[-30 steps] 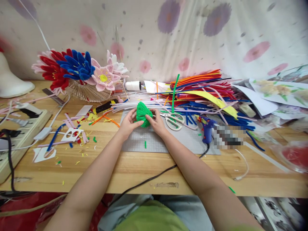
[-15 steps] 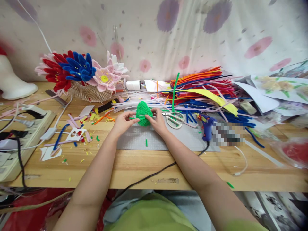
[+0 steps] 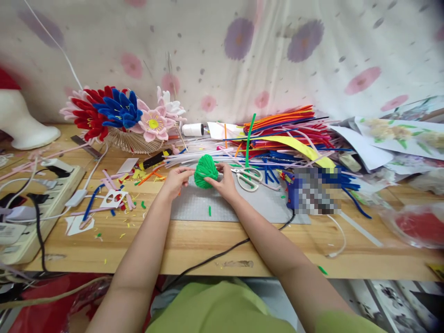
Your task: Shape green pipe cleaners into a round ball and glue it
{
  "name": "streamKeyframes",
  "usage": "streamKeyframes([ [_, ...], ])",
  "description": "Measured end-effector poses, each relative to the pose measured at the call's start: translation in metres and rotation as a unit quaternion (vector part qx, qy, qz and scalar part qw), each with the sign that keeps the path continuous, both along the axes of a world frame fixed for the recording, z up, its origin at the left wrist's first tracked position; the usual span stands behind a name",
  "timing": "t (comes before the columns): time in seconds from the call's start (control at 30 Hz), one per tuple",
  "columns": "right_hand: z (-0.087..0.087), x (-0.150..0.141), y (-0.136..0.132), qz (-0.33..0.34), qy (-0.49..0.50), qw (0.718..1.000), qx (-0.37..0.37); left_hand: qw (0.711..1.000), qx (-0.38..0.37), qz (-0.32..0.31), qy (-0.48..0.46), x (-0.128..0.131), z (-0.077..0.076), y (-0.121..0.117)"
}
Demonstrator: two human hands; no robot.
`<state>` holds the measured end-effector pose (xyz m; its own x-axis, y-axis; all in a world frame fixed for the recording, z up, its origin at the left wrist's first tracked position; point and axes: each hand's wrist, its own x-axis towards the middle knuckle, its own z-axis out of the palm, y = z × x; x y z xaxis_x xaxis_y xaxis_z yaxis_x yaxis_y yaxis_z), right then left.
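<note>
A rounded, ridged green pipe-cleaner piece (image 3: pixel 206 171) is held up over the grey cutting mat (image 3: pixel 229 210). My right hand (image 3: pixel 224 182) grips it from the right, thumb in front and fingers behind. My left hand (image 3: pixel 176 181) is closed in a pinch at its left edge; what lies between those fingertips is too small to make out. White-handled scissors (image 3: pixel 249 179) lie just right of my right hand. A short green offcut (image 3: pixel 209 211) rests on the mat below.
A blue glue gun (image 3: pixel 292 189) lies to the right, its black cord crossing the table front. Behind are piled coloured pipe cleaners (image 3: pixel 280 122). Left are fuzzy flowers (image 3: pixel 120 108), scraps and a power strip (image 3: pixel 65 203).
My left fingers have straightened and shifted slightly at the green piece's left edge, and the piece has turned a little. My right hand keeps its grip. The whole view has shifted slightly.
</note>
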<state>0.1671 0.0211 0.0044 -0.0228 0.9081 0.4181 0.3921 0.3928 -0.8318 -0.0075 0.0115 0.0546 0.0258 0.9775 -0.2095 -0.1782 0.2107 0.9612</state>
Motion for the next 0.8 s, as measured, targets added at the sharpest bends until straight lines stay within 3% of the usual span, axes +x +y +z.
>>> streamKeyframes([
  [0.13, 0.007, -0.003, 0.002, -0.008, -0.035, 0.999, 0.009, 0.994, -0.063, -0.031, -0.083, 0.006, 0.002, 0.005],
  [0.23, 0.01, -0.006, 0.004, -0.032, -0.026, 0.999, 0.0, 0.992, -0.075, 0.001, -0.103, 0.016, 0.002, 0.009],
  [0.4, 0.016, -0.005, 0.005, -0.073, -0.031, 0.997, -0.003, 0.992, 0.011, 0.128, -0.007, 0.034, 0.009, 0.01],
  [0.47, 0.021, -0.004, 0.003, -0.071, -0.047, 0.996, 0.008, 0.987, 0.056, 0.147, 0.04, 0.039, 0.012, 0.01],
  [0.57, 0.032, 0.0, 0.001, -0.02, -0.068, 0.997, 0.016, 0.985, 0.1, 0.112, 0.081, 0.042, 0.012, 0.012],
  [0.8, 0.063, 0.019, 0.01, 0.196, -0.031, 0.979, -0.034, 0.983, 0.132, 0.019, 0.123, 0.037, 0.015, 0.02],
])
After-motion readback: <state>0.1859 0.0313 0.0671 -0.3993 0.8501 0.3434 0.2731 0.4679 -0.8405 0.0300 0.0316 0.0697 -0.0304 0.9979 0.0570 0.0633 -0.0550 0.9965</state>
